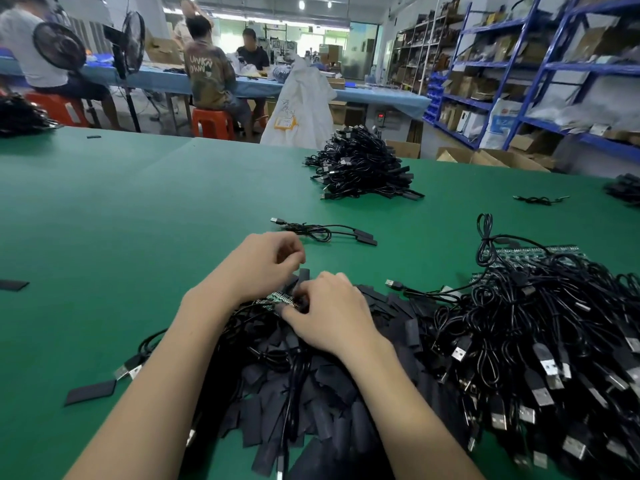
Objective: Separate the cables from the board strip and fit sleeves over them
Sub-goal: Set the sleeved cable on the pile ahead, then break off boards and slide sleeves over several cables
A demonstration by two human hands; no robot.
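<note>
Both hands work at 1 small green board strip [282,300], held just above a heap of black sleeves [311,386] near the front edge of the green table [104,209]. The right hand [332,315] has its fingers curled down onto the strip's right end, pinching it; the left hand [268,263] sits just behind the strip with fingers curled in, and whether it pinches a cable, a sleeve or nothing I cannot tell, since its fingertips hide the spot. Cables [256,317] from the strip trail down and left over the heap. The main risk, as I judge it, is a wire tearing at its solder joint if the board is snapped off with a pull along the cable and not a bend at the score line. A loose sleeve could also slip unnoticed into the heap, where everything is black. To the right, a big tangle of cables on strips [540,327] lies close; a trailing lead could snag there and drag others along. 1 finished cable [322,232] lies just beyond the hands, and a finished pile [363,168] further back.
</note>
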